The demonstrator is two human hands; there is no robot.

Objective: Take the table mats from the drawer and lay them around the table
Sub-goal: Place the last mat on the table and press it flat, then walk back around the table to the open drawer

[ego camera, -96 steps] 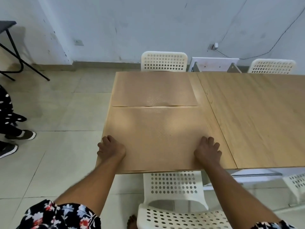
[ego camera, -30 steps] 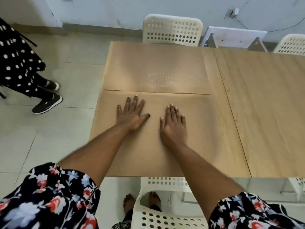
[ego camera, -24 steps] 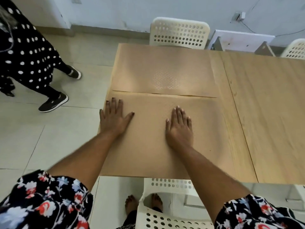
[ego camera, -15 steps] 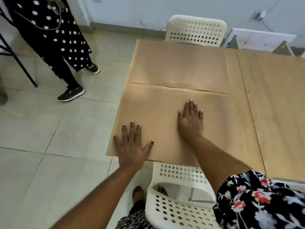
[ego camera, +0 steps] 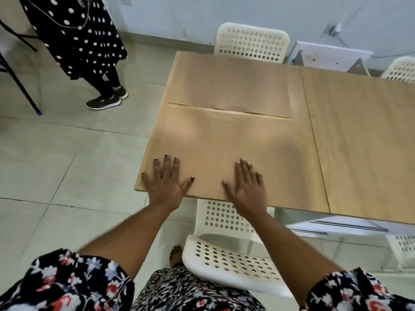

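Two tan table mats lie flat on the left end of the wooden table. The near mat reaches the table's front edge; the far mat lies behind it, their edges meeting. My left hand rests flat with spread fingers on the near mat's front left corner. My right hand lies flat on the mat's front edge, a little right of centre. Both palms hang partly over the table edge.
A white perforated chair stands right below my hands at the table's front. Another white chair is at the far side, a third at the far right. A person in a dotted dress stands on the tiled floor, left.
Both hands have slid back from the middle of the near mat to its front edge, spreading apart. The person in the dotted dress walked in from the left and came nearer.
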